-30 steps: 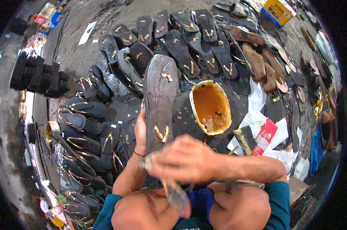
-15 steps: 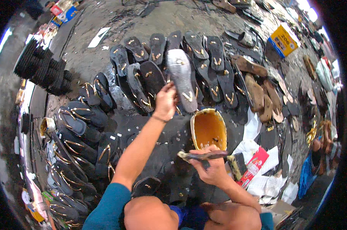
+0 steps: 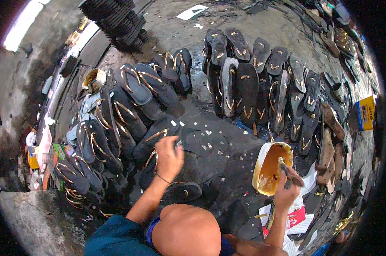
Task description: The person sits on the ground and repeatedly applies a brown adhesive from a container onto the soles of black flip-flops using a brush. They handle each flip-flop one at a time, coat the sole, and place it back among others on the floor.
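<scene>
Brush clamped in right hand over glue tub rim; left hand grips sandal.

The sandals spread over the floor were black, most with gold straps; one sole among them looked grey. The floor was dark grey, flecked with small white scraps. The tub was cream-white outside and coated orange-yellow inside, and the brush dipped in it was brownish. Right of the tub, a few sandals were brown. Further right of the tub stood a yellow box with blue on it. Below the tub lay white papers and a red packet. The sleeve was teal, and a thin dark band circled the left wrist.
</scene>
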Demonstrator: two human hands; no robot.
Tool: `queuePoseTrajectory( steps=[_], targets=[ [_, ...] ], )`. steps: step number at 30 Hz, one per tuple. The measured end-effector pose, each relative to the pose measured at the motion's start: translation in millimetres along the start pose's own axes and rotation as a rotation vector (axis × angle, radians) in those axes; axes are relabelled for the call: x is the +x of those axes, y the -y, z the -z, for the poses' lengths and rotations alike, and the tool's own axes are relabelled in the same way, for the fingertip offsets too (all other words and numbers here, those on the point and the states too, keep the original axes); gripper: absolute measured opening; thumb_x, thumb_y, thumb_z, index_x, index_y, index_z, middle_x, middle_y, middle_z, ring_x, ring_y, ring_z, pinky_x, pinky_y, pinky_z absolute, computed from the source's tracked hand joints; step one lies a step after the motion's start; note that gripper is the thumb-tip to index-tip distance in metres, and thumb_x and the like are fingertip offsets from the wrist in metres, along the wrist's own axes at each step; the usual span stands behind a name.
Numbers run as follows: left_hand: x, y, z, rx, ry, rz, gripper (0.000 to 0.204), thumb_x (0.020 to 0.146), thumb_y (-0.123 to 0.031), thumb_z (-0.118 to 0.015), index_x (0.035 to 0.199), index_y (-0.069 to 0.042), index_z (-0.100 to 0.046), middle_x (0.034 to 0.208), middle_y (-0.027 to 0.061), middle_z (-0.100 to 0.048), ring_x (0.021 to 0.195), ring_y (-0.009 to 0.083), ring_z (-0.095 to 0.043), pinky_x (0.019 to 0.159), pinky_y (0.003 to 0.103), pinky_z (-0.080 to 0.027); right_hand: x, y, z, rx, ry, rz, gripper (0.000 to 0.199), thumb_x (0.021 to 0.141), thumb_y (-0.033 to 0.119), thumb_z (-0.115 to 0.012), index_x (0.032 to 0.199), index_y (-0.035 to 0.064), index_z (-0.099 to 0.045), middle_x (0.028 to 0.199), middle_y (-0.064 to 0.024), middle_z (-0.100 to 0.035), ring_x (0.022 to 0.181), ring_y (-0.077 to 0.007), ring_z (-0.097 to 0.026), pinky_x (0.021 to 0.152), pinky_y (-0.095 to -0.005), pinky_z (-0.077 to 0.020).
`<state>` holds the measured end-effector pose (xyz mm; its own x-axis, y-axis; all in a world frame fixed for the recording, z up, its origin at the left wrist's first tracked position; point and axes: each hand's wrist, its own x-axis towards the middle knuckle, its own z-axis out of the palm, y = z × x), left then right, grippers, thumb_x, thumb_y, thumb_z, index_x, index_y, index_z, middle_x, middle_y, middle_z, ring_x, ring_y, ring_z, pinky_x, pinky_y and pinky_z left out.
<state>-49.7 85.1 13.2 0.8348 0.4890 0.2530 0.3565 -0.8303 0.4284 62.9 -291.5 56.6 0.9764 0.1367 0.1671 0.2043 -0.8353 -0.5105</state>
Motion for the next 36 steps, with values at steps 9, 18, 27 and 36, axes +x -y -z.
queuePoseTrajectory(
  steps=[9, 18, 27, 36],
  targets=[
    [21, -17, 36, -0.385, 0.313, -0.029, 0.028, 0.093, -0.006, -0.060, 0.120, -0.001, -0.067, 0.135, 0.0220, -0.061, 0.119, 0.0351, -0.063, 0.100, 0.039, -0.051, -21, -13, 44, -0.209, 0.494, -0.292, 0.032, 0.088, 0.024, -0.070, 0.105, -0.0022, -0.064, 0.084, -0.0200, -0.067, 0.075, -0.0367, -0.065, 0.069, -0.0477, -0.0499],
    [-19, -61, -93, -0.129, 0.705, -0.544, 0.076, 0.092, -0.044, -0.063, 0.156, -0.014, -0.036, 0.165, 0.0222, -0.016, 0.153, 0.0409, -0.014, 0.120, 0.059, -0.015, -51, 0, 63, -0.185, 0.439, -0.157, 0.031, 0.089, 0.026, -0.070, 0.105, 0.0000, -0.063, 0.082, -0.0205, -0.068, 0.078, -0.0388, -0.067, 0.072, -0.0507, -0.0506],
    [41, -122, -47, -1.623, 0.890, 0.857, 0.046, 0.106, -0.036, -0.039, 0.132, -0.004, -0.061, 0.120, 0.0096, -0.069, 0.106, 0.0216, -0.067, 0.096, 0.036, -0.053, 27, 81, 35, 0.843, 0.103, 0.090, 0.022, 0.088, 0.003, -0.073, 0.110, 0.0027, -0.069, 0.106, -0.0106, -0.072, 0.096, -0.0214, -0.069, 0.084, -0.0333, -0.0535],
    [18, -128, -24, -1.437, 0.937, 0.618, 0.048, 0.106, -0.033, -0.036, 0.140, -0.001, -0.051, 0.128, 0.0170, -0.064, 0.112, 0.0253, -0.066, 0.099, 0.040, -0.053, 45, 91, 0, 0.651, -0.038, 0.418, 0.023, 0.085, 0.010, -0.072, 0.109, 0.0107, -0.068, 0.101, -0.0099, -0.072, 0.100, -0.0294, -0.067, 0.084, -0.0418, -0.0513]
  ],
)
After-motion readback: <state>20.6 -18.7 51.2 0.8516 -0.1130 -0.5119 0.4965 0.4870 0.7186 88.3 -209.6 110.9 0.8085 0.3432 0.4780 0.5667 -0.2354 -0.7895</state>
